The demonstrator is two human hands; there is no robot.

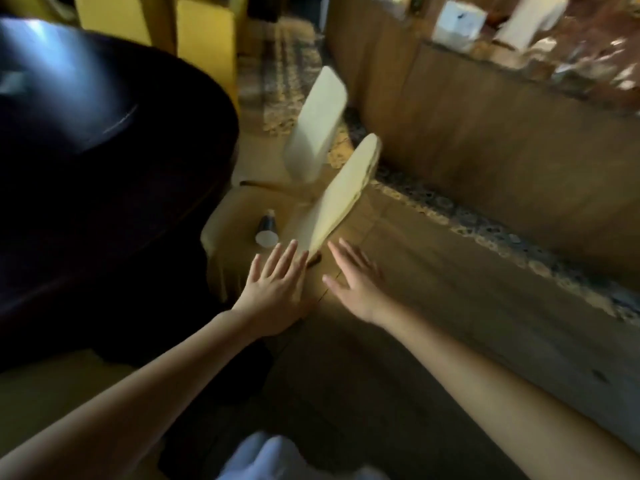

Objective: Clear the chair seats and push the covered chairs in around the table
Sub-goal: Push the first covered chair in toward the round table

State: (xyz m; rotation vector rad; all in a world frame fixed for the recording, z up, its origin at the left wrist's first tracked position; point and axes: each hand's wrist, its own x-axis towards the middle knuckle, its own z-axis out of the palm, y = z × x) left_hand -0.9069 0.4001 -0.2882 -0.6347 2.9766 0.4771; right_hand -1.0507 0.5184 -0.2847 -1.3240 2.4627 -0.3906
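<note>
Dim warm light; glare patch on dark bench (52, 74) top; heavy motion blur throughout; wide-angle bending at edges.

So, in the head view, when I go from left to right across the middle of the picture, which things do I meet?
dark round table → small dark container lying on a chair seat → nearer covered chair back → wooden counter
</note>
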